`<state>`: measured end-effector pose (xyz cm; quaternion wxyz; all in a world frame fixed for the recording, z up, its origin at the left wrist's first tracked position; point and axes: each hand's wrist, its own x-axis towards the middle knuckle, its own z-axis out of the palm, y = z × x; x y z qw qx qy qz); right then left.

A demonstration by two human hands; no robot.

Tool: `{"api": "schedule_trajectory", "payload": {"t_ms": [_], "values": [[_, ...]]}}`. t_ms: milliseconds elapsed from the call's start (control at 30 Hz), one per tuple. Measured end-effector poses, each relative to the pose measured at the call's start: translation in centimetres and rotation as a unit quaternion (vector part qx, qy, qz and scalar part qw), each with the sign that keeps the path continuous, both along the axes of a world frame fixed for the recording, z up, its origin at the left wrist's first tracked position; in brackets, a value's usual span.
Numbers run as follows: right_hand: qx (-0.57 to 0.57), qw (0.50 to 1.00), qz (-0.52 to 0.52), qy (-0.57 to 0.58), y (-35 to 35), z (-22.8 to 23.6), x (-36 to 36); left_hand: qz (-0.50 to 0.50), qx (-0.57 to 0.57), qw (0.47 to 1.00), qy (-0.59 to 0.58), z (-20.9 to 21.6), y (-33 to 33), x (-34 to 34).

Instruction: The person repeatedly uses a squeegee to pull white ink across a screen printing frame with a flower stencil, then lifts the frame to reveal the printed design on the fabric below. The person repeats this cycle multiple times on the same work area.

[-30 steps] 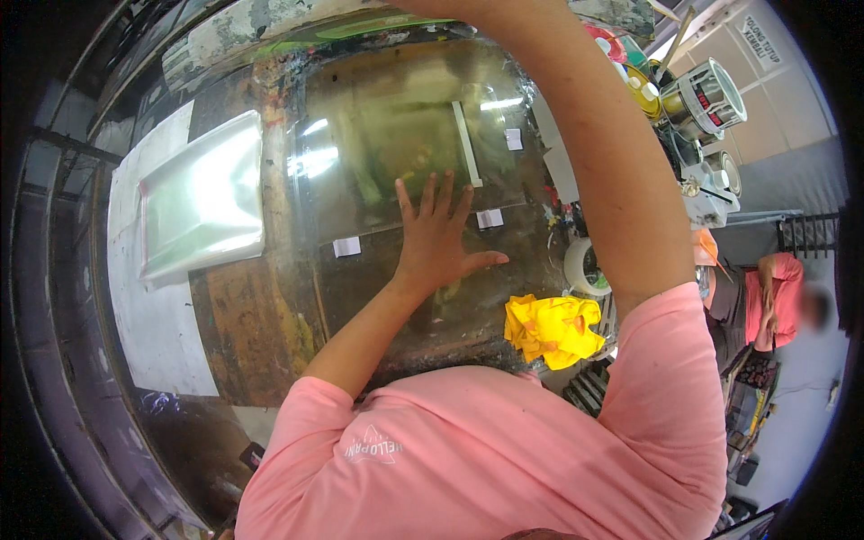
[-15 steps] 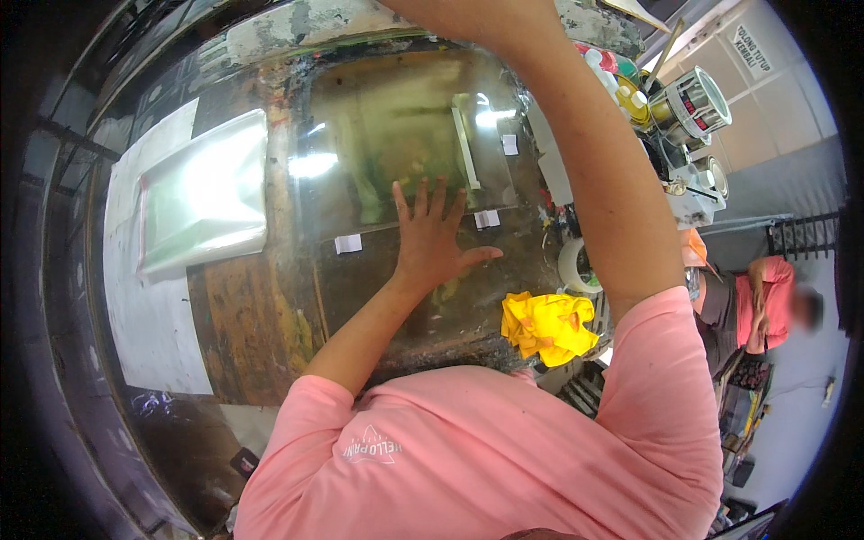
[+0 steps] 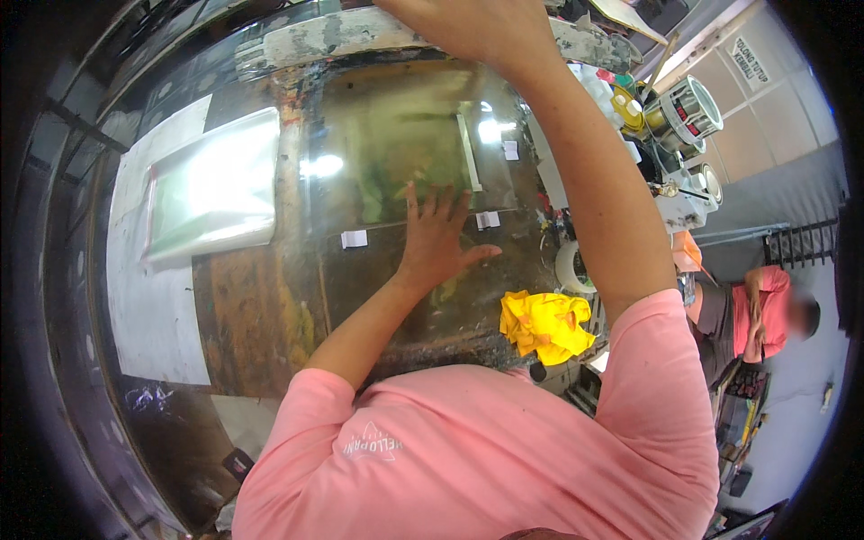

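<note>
The left hand (image 3: 436, 238), fingers apart, overlaps the clear sheet (image 3: 396, 139) at its six-o'clock edge. At twelve o'clock the right hand (image 3: 441, 16) is cropped; I cannot tell its grip.

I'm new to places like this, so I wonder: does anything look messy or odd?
The yellow cloth lies crumpled to the right of the left hand, and the wooden tabletop is blotchy with stains; both look untidy.

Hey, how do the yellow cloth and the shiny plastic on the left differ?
The yellow cloth is crumpled; the shiny plastic lies flat. The cloth is yellow with orange patches, the plastic clear and glossy. The cloth looks smaller than the plastic. Both lie apart from the left hand.
</note>
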<state>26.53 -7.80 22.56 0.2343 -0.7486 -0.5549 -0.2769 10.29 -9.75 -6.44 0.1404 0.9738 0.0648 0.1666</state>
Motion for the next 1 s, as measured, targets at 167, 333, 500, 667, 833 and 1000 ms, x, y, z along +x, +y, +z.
{"api": "schedule_trajectory", "payload": {"t_ms": [167,333,500,667,833,1000], "values": [[0.048,0.999,-0.009,0.003,0.0,-1.4,-0.5,0.132,-0.247,0.939,-0.202,5.2,4.1,-2.3],[0.029,0.998,-0.009,-0.055,-3.2,-6.9,-2.8,0.105,-0.574,0.768,-0.264,14.3,12.6,-7.2],[-0.229,0.963,0.114,0.080,-7.3,-13.6,-4.0,0.214,-0.434,0.870,-0.093,7.7,10.4,-10.7],[-0.275,0.929,0.111,0.223,-10.3,-20.1,-6.8,0.327,-0.146,0.934,-0.004,1.3,8.5,-12.3],[-0.186,0.969,0.085,0.140,-10.2,-24.5,-7.4,0.329,-0.119,0.937,-0.014,-0.7,8.7,-12.6],[-0.184,0.973,0.049,0.131,-1.4,-26.0,0.2,0.312,-0.123,0.942,-0.021,-0.6,9.0,-12.8]]}}
